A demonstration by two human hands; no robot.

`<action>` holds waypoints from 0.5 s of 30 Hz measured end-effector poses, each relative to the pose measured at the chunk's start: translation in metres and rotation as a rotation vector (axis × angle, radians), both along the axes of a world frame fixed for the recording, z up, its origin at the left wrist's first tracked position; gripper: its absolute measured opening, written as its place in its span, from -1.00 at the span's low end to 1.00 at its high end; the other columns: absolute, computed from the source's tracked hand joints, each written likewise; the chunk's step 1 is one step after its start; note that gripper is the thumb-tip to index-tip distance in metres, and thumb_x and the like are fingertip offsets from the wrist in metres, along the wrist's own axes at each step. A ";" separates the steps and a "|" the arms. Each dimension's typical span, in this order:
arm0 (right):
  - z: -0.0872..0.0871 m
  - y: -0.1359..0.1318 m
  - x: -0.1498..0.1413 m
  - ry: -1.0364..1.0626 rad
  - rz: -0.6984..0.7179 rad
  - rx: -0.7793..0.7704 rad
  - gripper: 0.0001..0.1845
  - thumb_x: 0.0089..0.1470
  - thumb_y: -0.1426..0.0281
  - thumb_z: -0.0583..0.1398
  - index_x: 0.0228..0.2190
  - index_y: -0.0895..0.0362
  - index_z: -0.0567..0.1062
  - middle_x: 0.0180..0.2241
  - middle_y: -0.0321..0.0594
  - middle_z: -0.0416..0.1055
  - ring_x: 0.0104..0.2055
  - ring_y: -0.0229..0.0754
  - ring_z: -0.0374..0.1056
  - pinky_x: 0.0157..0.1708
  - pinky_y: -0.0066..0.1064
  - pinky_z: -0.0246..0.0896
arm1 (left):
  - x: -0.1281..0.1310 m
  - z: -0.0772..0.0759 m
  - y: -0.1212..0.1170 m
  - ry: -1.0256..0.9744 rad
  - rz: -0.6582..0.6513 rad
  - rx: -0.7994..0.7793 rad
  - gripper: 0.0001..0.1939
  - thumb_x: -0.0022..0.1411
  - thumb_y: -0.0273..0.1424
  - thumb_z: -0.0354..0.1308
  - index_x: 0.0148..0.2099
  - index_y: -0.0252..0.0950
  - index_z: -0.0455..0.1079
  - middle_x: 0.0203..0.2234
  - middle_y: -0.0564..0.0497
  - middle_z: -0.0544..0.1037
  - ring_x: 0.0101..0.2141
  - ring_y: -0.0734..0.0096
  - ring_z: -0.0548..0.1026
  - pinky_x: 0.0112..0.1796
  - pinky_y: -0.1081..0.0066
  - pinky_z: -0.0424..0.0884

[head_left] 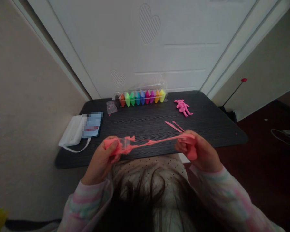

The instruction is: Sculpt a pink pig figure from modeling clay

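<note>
A strand of coral-pink modelling clay [157,140] stretches between my two hands above the front of the dark table. My left hand [102,156] is closed on one lump of the clay, together with a clear plastic wrapper [124,142] that has clay stuck in it. Another lump hangs from my right hand [203,151], whose fingers pinch the strand's other end. Just beyond the right hand lie two pink modelling tools [173,126], a knife-shaped one and a thinner one, their near ends close to my fingers.
Along the back of the dark table [140,124] stands a clear package of several coloured clay packs [142,97]. A small plastic wrapper [111,107] lies beside it. A pink clay figure [183,107] rests right. At left are a phone [93,125] and a white cabled power bank [73,130].
</note>
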State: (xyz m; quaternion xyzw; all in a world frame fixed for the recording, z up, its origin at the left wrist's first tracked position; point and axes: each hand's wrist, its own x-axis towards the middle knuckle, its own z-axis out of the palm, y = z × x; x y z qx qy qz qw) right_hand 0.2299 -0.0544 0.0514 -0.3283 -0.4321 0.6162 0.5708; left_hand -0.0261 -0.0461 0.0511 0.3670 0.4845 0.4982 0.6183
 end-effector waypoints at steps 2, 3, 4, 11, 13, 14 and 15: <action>0.002 0.006 -0.003 0.029 -0.087 0.018 -0.70 -0.04 0.16 0.06 -0.59 0.12 0.34 -0.49 -0.26 0.32 -0.38 -0.25 0.31 -0.38 -0.38 0.22 | 0.003 0.000 0.000 -0.006 -0.009 -0.006 -0.75 -0.01 -0.31 0.16 -0.33 -0.32 0.19 -0.63 0.13 0.33 -0.72 0.73 0.14 -0.73 0.69 0.02; 0.002 0.008 -0.007 0.035 -0.119 0.014 -0.71 -0.03 0.19 0.06 -0.60 0.12 0.32 -0.41 -0.24 0.35 -0.27 -0.22 0.32 -0.29 -0.37 0.23 | 0.006 0.000 0.000 -0.003 -0.011 -0.005 -0.75 -0.01 -0.31 0.15 -0.33 -0.32 0.18 -0.62 0.12 0.34 -0.71 0.72 0.15 -0.73 0.69 0.03; 0.002 0.011 -0.012 0.033 -0.132 0.002 -0.75 -0.03 0.24 0.07 -0.61 0.12 0.31 -0.36 -0.24 0.37 -0.19 -0.21 0.31 -0.22 -0.36 0.22 | 0.009 0.001 0.000 0.005 -0.019 -0.003 -0.75 -0.01 -0.30 0.15 -0.33 -0.32 0.18 -0.61 0.11 0.35 -0.71 0.72 0.17 -0.73 0.69 0.04; 0.001 0.012 -0.046 -0.323 0.103 0.081 -0.73 -0.08 0.39 0.15 -0.25 0.06 0.29 -0.29 -0.28 0.40 -0.50 -0.36 0.31 -0.47 -0.47 0.23 | 0.024 0.003 -0.004 0.079 -0.100 0.010 -0.73 -0.03 -0.25 0.15 -0.34 -0.30 0.20 -0.67 0.18 0.30 -0.75 0.72 0.18 -0.76 0.69 0.05; 0.004 0.010 -0.051 -0.556 0.104 0.217 -0.71 -0.08 0.38 0.16 -0.22 0.08 0.34 -0.32 -0.29 0.40 -0.41 -0.32 0.31 -0.38 -0.46 0.21 | 0.025 0.003 -0.005 0.083 -0.104 0.020 -0.73 -0.04 -0.25 0.16 -0.33 -0.28 0.21 -0.65 0.18 0.31 -0.74 0.71 0.21 -0.75 0.69 0.09; 0.005 0.009 -0.053 -0.649 0.073 0.272 -0.74 -0.09 0.38 0.17 -0.26 0.10 0.38 -0.35 -0.29 0.40 -0.37 -0.30 0.31 -0.34 -0.45 0.20 | 0.026 0.003 -0.005 0.086 -0.095 0.024 -0.72 -0.04 -0.25 0.16 -0.32 -0.28 0.21 -0.64 0.17 0.32 -0.74 0.71 0.22 -0.74 0.69 0.10; 0.006 0.009 -0.054 -0.713 0.031 0.311 -0.78 -0.09 0.40 0.17 -0.30 0.12 0.40 -0.37 -0.30 0.40 -0.35 -0.30 0.31 -0.32 -0.46 0.19 | 0.028 0.003 -0.006 0.085 -0.084 0.029 -0.73 -0.03 -0.25 0.16 -0.32 -0.28 0.21 -0.64 0.17 0.32 -0.73 0.71 0.22 -0.74 0.68 0.11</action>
